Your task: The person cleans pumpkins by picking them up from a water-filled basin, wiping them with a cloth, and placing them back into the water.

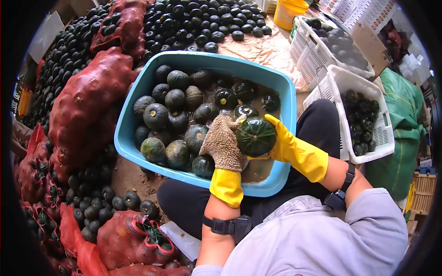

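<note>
A blue tub [120, 133] of murky water holds many dark green pumpkins [155, 116]. Above its right part, a wet green pumpkin [256, 136] is held between both hands. My right hand [286, 142], in a yellow rubber glove, grips its right side, with a finger over the top. My left hand [224, 146] wears a brown looped cloth mitt over a yellow glove and presses against the pumpkin's left side. The mitt hides the fingers of that hand.
White crates [343, 120] with dark pumpkins stand at the right, beside a green sack [401, 133]. A yellow bucket [290, 13] is at the top. Red mesh sacks [90, 106] and loose pumpkins [94, 207] lie at the left, and a large pumpkin pile [198, 20] is behind the tub.
</note>
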Demonstrator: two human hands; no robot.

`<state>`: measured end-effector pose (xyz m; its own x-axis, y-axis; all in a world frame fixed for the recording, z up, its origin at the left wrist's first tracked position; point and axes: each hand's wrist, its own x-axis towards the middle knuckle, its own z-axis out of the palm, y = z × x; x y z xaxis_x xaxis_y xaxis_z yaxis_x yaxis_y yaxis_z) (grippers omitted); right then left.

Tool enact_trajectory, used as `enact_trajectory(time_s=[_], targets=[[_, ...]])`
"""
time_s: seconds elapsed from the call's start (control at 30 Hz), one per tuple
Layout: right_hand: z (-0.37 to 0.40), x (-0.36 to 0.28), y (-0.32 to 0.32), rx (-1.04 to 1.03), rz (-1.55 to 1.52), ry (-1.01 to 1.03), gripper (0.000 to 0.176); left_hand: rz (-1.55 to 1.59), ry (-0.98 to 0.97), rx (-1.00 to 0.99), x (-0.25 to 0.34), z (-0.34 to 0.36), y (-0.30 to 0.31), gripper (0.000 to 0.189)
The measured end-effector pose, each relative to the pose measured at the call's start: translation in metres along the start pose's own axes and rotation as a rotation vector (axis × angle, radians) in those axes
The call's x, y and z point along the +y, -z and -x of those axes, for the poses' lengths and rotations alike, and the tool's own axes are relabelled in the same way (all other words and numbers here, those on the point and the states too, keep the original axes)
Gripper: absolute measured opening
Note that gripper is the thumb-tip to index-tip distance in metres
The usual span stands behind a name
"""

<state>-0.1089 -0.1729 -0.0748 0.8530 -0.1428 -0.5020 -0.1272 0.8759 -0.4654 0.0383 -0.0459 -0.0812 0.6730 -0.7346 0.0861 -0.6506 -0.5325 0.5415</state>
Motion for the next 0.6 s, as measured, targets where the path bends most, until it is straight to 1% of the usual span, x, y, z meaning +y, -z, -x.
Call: enact_trajectory(time_s=[0.07,0.1,0.13,0.2,0.23,0.27,0.3,0.33,0.37,0.4,0.43,0.53,0.57,0.6], targets=[[0.005,-0.01,0.008,-0.063,-0.054,-0.054,0.073,-0.015,-0.03,0.067,-0.005,0.006,-0.014,0.088],[0.005,-0.017,0.015,-0.063,0.012,-0.032,0.076,0.04,-0.054,0.064,-0.002,0.01,0.001,0.082],[-0.003,-0.025,0.023,0.079,0.062,-0.048,0.072,0.263,-0.006,-0.049,-0.009,0.004,-0.002,0.074],[-0.015,-0.037,0.025,0.302,0.744,0.212,0.062,0.7,0.164,-0.239,-0.022,-0.006,-0.007,0.059],[-0.008,-0.046,0.012,0.366,1.236,0.18,0.073,0.237,0.102,-0.323,-0.011,-0.017,0.006,0.057],[-0.015,-0.05,0.003,0.344,1.742,0.151,0.083,-0.029,0.069,-0.375,0.002,-0.018,0.014,0.052],[-0.026,-0.04,0.016,0.383,1.989,0.075,0.084,-0.294,0.024,-0.426,0.016,-0.02,0.021,0.047],[-0.043,-0.029,0.036,0.42,2.236,-0.007,0.086,-0.388,-0.213,-0.304,0.028,-0.006,0.026,0.034],[-0.058,-0.024,0.047,0.443,2.243,-0.094,0.085,-0.398,-0.308,-0.214,0.033,0.002,0.023,0.033],[-0.063,-0.024,0.036,0.461,2.249,-0.186,0.084,-0.348,-0.321,-0.164,0.034,0.003,0.014,0.032],[-0.062,-0.03,0.027,0.499,2.099,-0.233,0.081,-0.262,-0.309,-0.121,0.029,0.002,0.004,0.031],[-0.097,-0.021,0.052,0.668,1.928,-0.31,0.075,0.089,-0.268,-0.08,0.015,0.003,-0.01,0.029],[-0.139,-0.008,0.08,0.882,1.879,-0.495,0.068,0.148,-0.269,-0.084,0.01,0.007,-0.007,0.028],[-0.155,0.001,0.09,1.05,1.789,-0.382,0.067,0.171,-0.275,-0.09,0.008,0.009,-0.005,0.027]])
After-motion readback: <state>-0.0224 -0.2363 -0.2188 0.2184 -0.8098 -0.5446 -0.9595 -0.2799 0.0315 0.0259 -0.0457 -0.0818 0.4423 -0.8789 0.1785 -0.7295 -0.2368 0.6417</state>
